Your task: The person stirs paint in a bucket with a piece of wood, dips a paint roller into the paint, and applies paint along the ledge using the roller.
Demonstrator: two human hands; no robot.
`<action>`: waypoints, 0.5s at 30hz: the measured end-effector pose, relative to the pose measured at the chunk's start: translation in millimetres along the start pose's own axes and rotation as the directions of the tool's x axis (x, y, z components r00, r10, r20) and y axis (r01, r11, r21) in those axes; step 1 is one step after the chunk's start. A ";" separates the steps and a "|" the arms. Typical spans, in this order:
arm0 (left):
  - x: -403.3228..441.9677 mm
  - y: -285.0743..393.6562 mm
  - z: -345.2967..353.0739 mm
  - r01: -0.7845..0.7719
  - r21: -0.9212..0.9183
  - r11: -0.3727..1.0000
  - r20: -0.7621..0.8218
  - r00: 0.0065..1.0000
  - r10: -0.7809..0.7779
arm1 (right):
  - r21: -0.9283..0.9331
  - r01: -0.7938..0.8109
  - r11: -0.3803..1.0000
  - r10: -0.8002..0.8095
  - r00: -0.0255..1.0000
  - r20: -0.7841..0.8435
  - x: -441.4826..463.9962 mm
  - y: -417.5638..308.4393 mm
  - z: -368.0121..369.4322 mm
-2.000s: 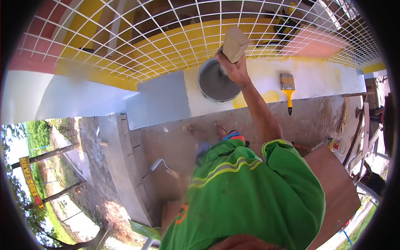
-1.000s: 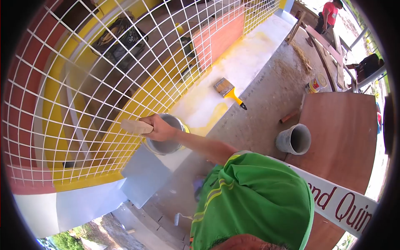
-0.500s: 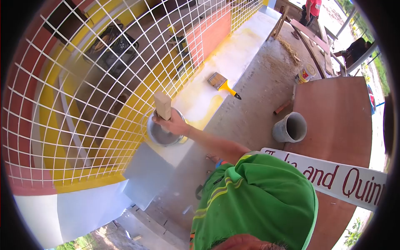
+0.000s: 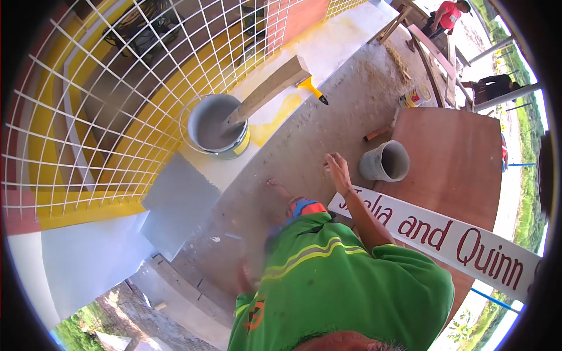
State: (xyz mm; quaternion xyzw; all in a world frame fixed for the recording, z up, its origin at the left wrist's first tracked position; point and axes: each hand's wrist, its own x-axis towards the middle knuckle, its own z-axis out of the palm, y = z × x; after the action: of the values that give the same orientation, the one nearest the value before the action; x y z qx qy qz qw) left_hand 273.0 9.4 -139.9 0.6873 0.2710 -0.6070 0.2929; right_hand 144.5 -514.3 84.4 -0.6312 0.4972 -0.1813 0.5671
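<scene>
Head view, clock directions from picture centre unless noted. Right hand (image 4: 338, 169) at 3 o'clock, empty, fingers loosely bent, over the concrete floor (image 4: 357, 99). Nearest thing: grey-stained plastic bucket (image 4: 370, 164), just beside it at the hand's 3 o'clock, apart from the fingers. Left hand (image 4: 244, 275) at 7 o'clock, blurred and mostly lost beside the green shirt (image 4: 345, 286); can't tell if open or gripping. Blurred mini paint roller (image 4: 233, 236) shows near it, at its 12 o'clock; contact unclear.

Paint bucket (image 4: 234, 149) at 10 o'clock, upright on the ledge (image 4: 272, 131), grey paint (image 4: 212, 133) inside, wire handle toward its 9 o'clock. Wooden stick (image 4: 270, 90) stands tilted in it, leaning on the rim toward the bucket's 2 o'clock, lower end grey. Paintbrush (image 4: 310, 88) at 1 o'clock: yellow handle visible, black tip past the ledge edge, bristles hidden behind the stick.

Ledge white with yellow patches; grey-painted section (image 4: 181, 196) between 8 and 9. White wire mesh (image 4: 136, 105) behind, 9 to 12. Lettered signboard (image 4: 436, 237) at 4, "and Quinn" readable, right forearm crossing its near end. Plywood sheet (image 4: 451, 158) at 3. Labelled pail (image 4: 414, 95) at 2. Person in red shirt (image 4: 448, 19) between 1 and 2.
</scene>
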 end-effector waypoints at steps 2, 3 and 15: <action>17.5 15.8 -1.1 0.014 0.111 0.994 0.011 1.000 -0.016 | -0.156 0.119 0.981 -0.096 0.985 0.145 -18.7 69.6 2.8; 9.4 26.3 12.0 -0.199 0.284 0.938 -0.065 0.972 0.226 | -0.241 0.276 0.931 -0.203 0.937 0.286 -28.3 92.9 8.5; -99.2 243.3 229.8 -0.683 0.709 0.178 0.518 0.674 0.526 | -0.125 -0.355 0.926 0.356 0.718 0.598 -3.9 62.0 7.1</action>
State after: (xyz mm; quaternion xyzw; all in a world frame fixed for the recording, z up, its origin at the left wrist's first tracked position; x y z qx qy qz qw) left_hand 283.3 -326.2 -44.5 0.7327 -0.3940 -0.5374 0.1384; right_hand 122.3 -498.6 28.1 -0.5484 0.3990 0.1445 0.7205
